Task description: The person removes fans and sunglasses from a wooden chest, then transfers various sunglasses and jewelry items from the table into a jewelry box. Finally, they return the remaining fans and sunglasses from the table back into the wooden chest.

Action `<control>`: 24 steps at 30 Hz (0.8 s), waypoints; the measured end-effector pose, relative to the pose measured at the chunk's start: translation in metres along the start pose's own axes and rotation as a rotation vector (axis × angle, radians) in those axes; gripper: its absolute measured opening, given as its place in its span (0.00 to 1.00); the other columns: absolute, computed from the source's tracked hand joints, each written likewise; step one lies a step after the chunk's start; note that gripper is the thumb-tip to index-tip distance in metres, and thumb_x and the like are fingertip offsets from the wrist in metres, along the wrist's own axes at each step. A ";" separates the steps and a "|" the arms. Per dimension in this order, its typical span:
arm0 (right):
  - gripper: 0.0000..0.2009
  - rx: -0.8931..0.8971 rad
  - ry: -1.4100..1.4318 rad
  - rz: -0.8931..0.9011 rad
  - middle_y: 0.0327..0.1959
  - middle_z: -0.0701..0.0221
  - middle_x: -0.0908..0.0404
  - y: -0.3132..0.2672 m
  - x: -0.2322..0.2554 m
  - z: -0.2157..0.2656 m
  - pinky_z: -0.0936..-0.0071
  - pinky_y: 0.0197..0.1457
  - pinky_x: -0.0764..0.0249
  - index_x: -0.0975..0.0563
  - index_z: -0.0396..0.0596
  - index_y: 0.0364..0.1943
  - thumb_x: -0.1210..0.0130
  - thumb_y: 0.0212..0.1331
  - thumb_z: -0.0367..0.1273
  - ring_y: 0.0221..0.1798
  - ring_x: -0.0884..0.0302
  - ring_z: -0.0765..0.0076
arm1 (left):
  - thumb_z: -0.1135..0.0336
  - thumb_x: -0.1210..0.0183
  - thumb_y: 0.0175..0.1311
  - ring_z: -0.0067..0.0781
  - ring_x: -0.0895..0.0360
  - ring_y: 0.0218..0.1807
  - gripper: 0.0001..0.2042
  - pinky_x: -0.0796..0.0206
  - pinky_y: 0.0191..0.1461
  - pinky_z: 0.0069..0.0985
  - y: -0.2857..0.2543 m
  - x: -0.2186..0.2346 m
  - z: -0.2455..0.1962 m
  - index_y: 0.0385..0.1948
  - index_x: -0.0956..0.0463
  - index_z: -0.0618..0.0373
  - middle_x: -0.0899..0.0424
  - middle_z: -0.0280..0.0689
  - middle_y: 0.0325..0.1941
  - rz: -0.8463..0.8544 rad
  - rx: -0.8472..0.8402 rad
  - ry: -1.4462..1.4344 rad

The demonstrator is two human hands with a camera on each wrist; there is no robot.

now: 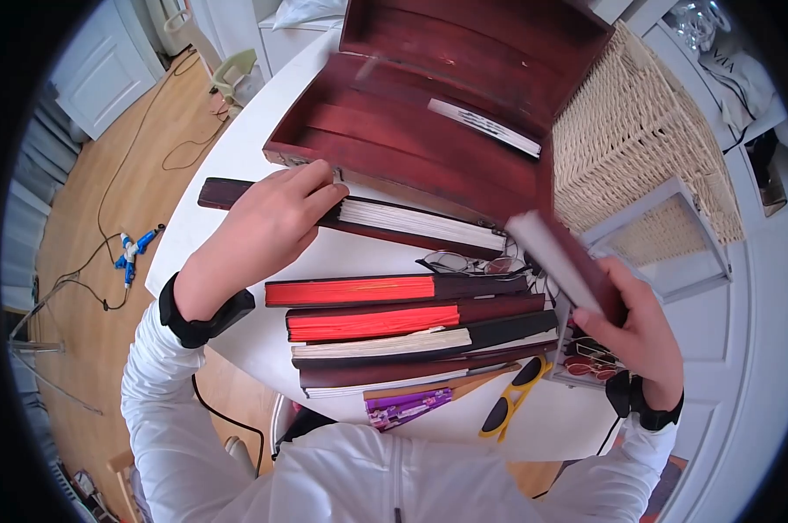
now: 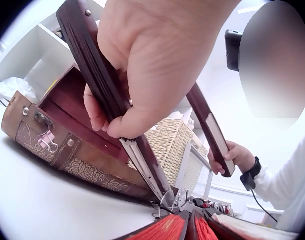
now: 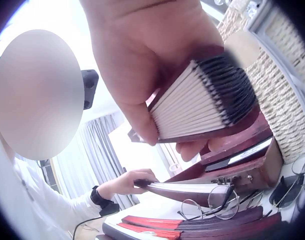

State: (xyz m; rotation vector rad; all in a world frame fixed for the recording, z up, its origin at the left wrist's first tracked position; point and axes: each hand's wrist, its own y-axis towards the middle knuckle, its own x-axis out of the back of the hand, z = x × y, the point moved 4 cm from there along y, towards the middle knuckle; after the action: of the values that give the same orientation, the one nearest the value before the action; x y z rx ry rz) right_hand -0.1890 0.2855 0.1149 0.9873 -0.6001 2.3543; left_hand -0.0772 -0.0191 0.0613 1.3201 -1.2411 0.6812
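My left hand grips a folded dark-wood folding fan with white paper, near the front wall of an open dark red wooden box. In the left wrist view, thumb and fingers pinch this fan around its ribs. Held up at the right, another folded fan with pale pleats and dark ribs sits in the grasp of my right hand. Inside the box lies one folded fan. Several more folded fans, including a red-papered one, lie in a row on the white table.
Round wire-framed glasses lie between the fans and the box. Yellow sunglasses and a purple patterned fan are near the front edge. A clear-lidded case with small glasses stands right, before a woven basket.
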 end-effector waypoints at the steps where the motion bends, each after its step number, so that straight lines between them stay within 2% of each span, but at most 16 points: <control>1: 0.19 0.075 0.126 -0.114 0.37 0.66 0.24 0.002 0.001 0.000 0.77 0.38 0.30 0.32 0.43 0.51 0.46 0.54 0.26 0.34 0.24 0.70 | 0.85 0.45 0.35 0.45 0.28 0.39 0.21 0.33 0.41 0.34 -0.001 0.002 -0.001 0.40 0.28 0.64 0.30 0.41 0.37 -0.007 0.002 -0.003; 2: 0.19 0.075 0.119 -0.113 0.37 0.66 0.24 0.005 -0.001 0.002 0.77 0.38 0.30 0.32 0.43 0.51 0.46 0.54 0.26 0.34 0.24 0.70 | 0.84 0.46 0.35 0.44 0.28 0.39 0.21 0.33 0.41 0.33 -0.001 0.004 -0.001 0.39 0.28 0.64 0.29 0.41 0.37 -0.019 -0.009 0.029; 4: 0.24 0.040 0.618 -0.198 0.43 0.60 0.24 0.014 -0.004 0.010 0.75 0.39 0.27 0.35 0.44 0.58 0.48 0.53 0.24 0.36 0.22 0.68 | 0.84 0.46 0.35 0.43 0.28 0.38 0.21 0.34 0.41 0.32 -0.003 0.007 -0.004 0.39 0.28 0.64 0.29 0.40 0.37 -0.034 -0.020 0.057; 8: 0.26 0.105 0.722 -0.210 0.46 0.54 0.26 0.033 0.011 0.024 0.71 0.43 0.24 0.39 0.42 0.61 0.50 0.54 0.25 0.40 0.21 0.62 | 0.84 0.46 0.35 0.41 0.28 0.38 0.21 0.34 0.41 0.32 -0.007 0.012 -0.011 0.39 0.27 0.64 0.29 0.40 0.36 -0.084 -0.035 0.131; 10: 0.26 0.080 0.905 -0.108 0.49 0.50 0.28 0.043 0.015 0.016 0.69 0.47 0.23 0.41 0.39 0.61 0.54 0.56 0.30 0.43 0.21 0.59 | 0.84 0.46 0.35 0.41 0.28 0.38 0.21 0.34 0.42 0.32 -0.008 0.011 -0.010 0.39 0.27 0.64 0.29 0.40 0.36 -0.106 -0.038 0.142; 11: 0.24 0.097 0.881 -0.202 0.49 0.48 0.29 0.048 0.015 0.015 0.74 0.41 0.22 0.40 0.39 0.59 0.56 0.58 0.35 0.38 0.20 0.62 | 0.84 0.45 0.35 0.41 0.28 0.38 0.21 0.34 0.42 0.32 -0.009 0.010 -0.008 0.39 0.27 0.64 0.29 0.40 0.36 -0.108 -0.043 0.142; 12: 0.23 0.170 1.028 -0.164 0.53 0.44 0.32 0.054 0.018 0.007 0.70 0.46 0.23 0.38 0.40 0.57 0.57 0.58 0.36 0.44 0.21 0.58 | 0.84 0.45 0.35 0.41 0.28 0.38 0.21 0.34 0.42 0.32 -0.008 0.010 -0.007 0.39 0.27 0.64 0.29 0.39 0.35 -0.112 -0.045 0.143; 14: 0.22 0.263 1.238 -0.088 0.58 0.41 0.37 0.060 0.023 0.021 0.64 0.55 0.27 0.39 0.43 0.58 0.60 0.60 0.36 0.53 0.25 0.53 | 0.84 0.45 0.35 0.40 0.28 0.38 0.20 0.34 0.41 0.31 -0.007 0.013 -0.007 0.38 0.26 0.64 0.29 0.39 0.35 -0.135 -0.056 0.153; 15: 0.25 0.302 1.282 0.029 0.63 0.40 0.44 0.062 0.027 0.025 0.60 0.60 0.32 0.42 0.46 0.63 0.62 0.60 0.37 0.61 0.33 0.49 | 0.84 0.45 0.35 0.40 0.28 0.37 0.20 0.34 0.40 0.31 -0.006 0.015 -0.008 0.38 0.26 0.64 0.29 0.39 0.34 -0.145 -0.065 0.165; 16: 0.25 0.304 1.270 0.028 0.63 0.40 0.44 0.066 0.031 0.026 0.60 0.60 0.32 0.42 0.46 0.63 0.62 0.60 0.37 0.61 0.33 0.49 | 0.84 0.45 0.35 0.40 0.28 0.37 0.20 0.34 0.40 0.31 -0.006 0.018 -0.009 0.38 0.26 0.64 0.29 0.39 0.34 -0.157 -0.065 0.162; 18: 0.28 0.414 1.267 0.134 0.65 0.40 0.47 0.071 0.037 0.033 0.59 0.61 0.32 0.46 0.48 0.66 0.61 0.60 0.37 0.64 0.37 0.48 | 0.84 0.45 0.35 0.39 0.28 0.36 0.20 0.35 0.39 0.31 -0.006 0.020 -0.009 0.37 0.26 0.64 0.30 0.39 0.33 -0.144 -0.052 0.175; 19: 0.30 0.381 1.217 0.092 0.66 0.41 0.50 0.076 0.040 0.037 0.59 0.60 0.32 0.49 0.48 0.67 0.58 0.61 0.39 0.65 0.39 0.47 | 0.84 0.45 0.35 0.39 0.28 0.36 0.20 0.35 0.39 0.31 -0.005 0.020 -0.007 0.37 0.26 0.64 0.30 0.39 0.33 -0.152 -0.055 0.175; 20: 0.31 0.481 1.119 0.113 0.63 0.43 0.42 0.081 0.042 0.044 0.59 0.62 0.33 0.46 0.44 0.65 0.54 0.62 0.44 0.63 0.36 0.48 | 0.84 0.45 0.35 0.39 0.29 0.35 0.19 0.35 0.39 0.31 -0.005 0.019 -0.006 0.37 0.26 0.63 0.30 0.39 0.33 -0.157 -0.055 0.164; 22: 0.24 0.371 0.585 -0.094 0.56 0.47 0.31 0.093 0.048 0.055 0.65 0.58 0.29 0.36 0.38 0.59 0.49 0.62 0.36 0.56 0.27 0.52 | 0.84 0.45 0.35 0.39 0.29 0.34 0.19 0.35 0.39 0.31 -0.006 0.016 -0.003 0.37 0.26 0.63 0.29 0.38 0.33 -0.168 -0.057 0.152; 23: 0.19 0.271 0.495 -0.180 0.45 0.52 0.22 0.103 0.050 0.057 0.69 0.51 0.25 0.29 0.35 0.51 0.44 0.58 0.32 0.47 0.21 0.58 | 0.84 0.45 0.35 0.39 0.29 0.35 0.19 0.35 0.38 0.31 -0.007 0.014 0.000 0.37 0.25 0.63 0.29 0.39 0.33 -0.162 -0.045 0.132; 24: 0.17 0.148 0.417 -0.166 0.39 0.53 0.19 0.116 0.051 0.059 0.72 0.44 0.23 0.26 0.35 0.48 0.44 0.58 0.33 0.42 0.19 0.66 | 0.84 0.45 0.35 0.40 0.28 0.35 0.19 0.35 0.38 0.31 -0.006 0.013 0.002 0.37 0.25 0.63 0.29 0.39 0.33 -0.152 -0.037 0.113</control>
State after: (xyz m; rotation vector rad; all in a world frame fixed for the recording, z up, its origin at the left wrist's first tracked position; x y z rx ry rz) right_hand -0.2599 0.1769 0.1671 0.5503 -0.1778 2.3793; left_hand -0.0683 -0.0253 0.0708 1.3130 -1.0464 0.6130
